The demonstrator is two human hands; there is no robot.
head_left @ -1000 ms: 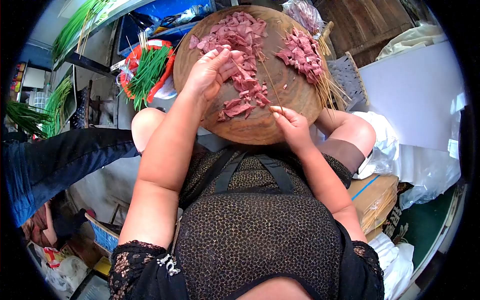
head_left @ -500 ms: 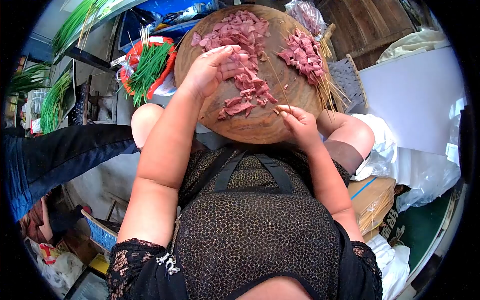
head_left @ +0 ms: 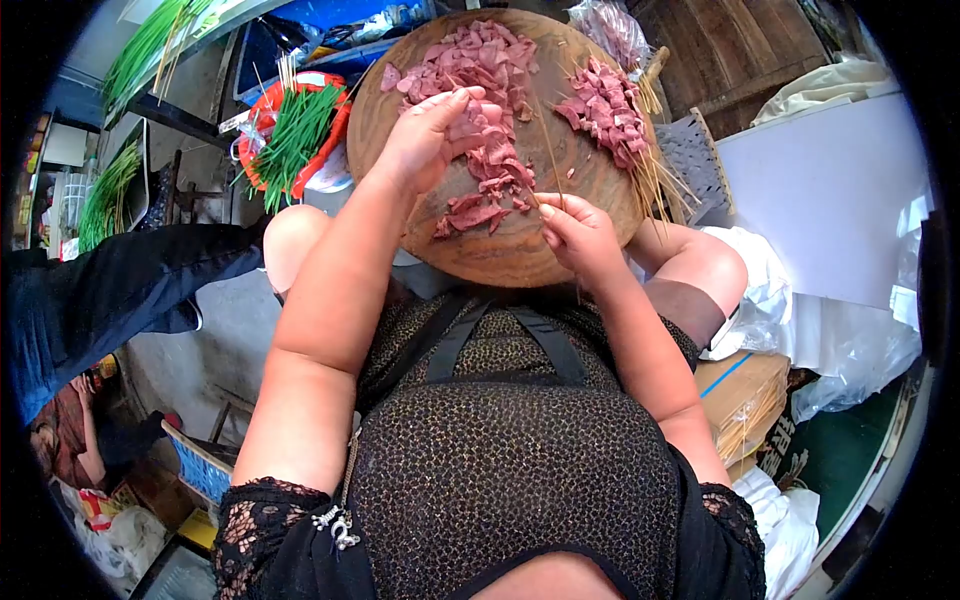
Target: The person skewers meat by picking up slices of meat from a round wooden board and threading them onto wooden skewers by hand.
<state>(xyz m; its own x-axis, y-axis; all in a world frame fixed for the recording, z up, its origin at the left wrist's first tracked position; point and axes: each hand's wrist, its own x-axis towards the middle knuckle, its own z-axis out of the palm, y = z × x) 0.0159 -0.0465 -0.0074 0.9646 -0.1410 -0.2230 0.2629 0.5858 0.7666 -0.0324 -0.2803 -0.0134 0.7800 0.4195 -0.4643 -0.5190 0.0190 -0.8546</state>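
Note:
My left hand (head_left: 428,138) is over the upper left of a round wooden block (head_left: 420,230), its fingers curled around a pink meat slice (head_left: 466,130) that they partly hide. Near the block's front right, my right hand (head_left: 580,232) pinches a thin bamboo skewer (head_left: 553,150), which points away from me. Between the hands runs a pile of sliced raw meat (head_left: 490,60), with loose pieces (head_left: 472,213) at its near end. To the right lies a stack of meat skewers (head_left: 612,110), their bare sticks toward me.
Left of the block, a red-rimmed container (head_left: 345,125) holds green stalks (head_left: 298,140) on skewers. A woven basket (head_left: 690,165) and a white board (head_left: 820,190) are at the right. Bundled sticks in a cardboard box (head_left: 745,405) stand lower right. Another person's dark-trousered leg (head_left: 130,290) is at the left.
My right hand has moved up and left with the skewer, which now stands more upright in view. My left fingers have curled in more. The other person's leg has shifted.

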